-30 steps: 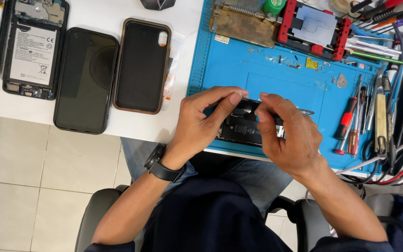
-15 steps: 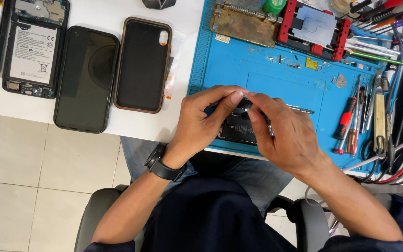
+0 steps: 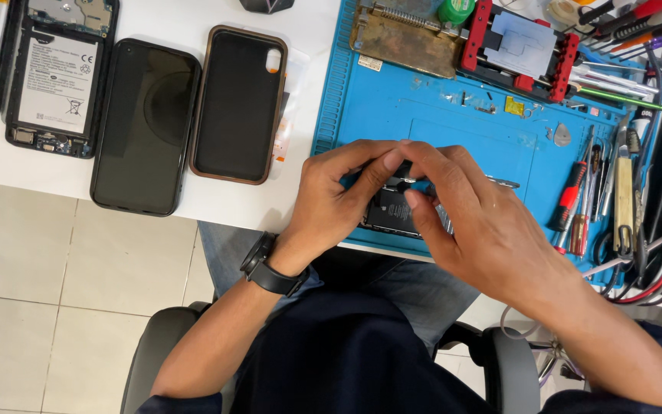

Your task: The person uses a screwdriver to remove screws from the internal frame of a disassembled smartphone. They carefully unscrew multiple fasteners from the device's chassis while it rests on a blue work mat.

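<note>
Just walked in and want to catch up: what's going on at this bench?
A seated person works on an opened phone lying on a blue repair mat. The left hand and right hand meet over it, fingertips pinched together at its upper part; what they pinch is hidden. To the left lie a phone in a brown case, a black phone and an open phone showing its battery. Screwdrivers lie at the right.

The hands (image 3: 415, 207) hide most of the opened phone (image 3: 396, 211) beneath them.
</note>
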